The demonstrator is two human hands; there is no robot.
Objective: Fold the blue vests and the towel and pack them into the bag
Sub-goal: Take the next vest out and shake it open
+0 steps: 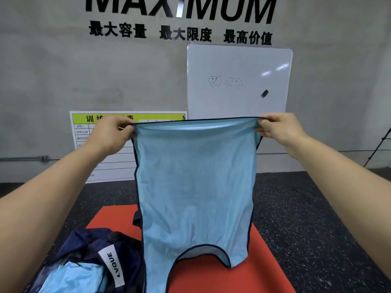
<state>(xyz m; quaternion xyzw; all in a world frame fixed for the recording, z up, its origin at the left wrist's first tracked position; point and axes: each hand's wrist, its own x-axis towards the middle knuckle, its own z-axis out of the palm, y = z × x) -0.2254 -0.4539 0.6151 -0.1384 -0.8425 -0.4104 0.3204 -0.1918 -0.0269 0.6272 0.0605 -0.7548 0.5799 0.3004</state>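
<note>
While both arms reach forward, the left hand [112,132] and the right hand [279,129] each pinch one corner of the light blue vest [194,187] along its dark-trimmed hem, stretching that edge taut between them. Below the two grips the vest hangs upside down, its curved neckline lowest, over the red mat [211,273]. Down and to the left of the left hand's grip lies the navy bag [88,246] with a white label, with more light blue fabric [72,278] visible inside it.
</note>
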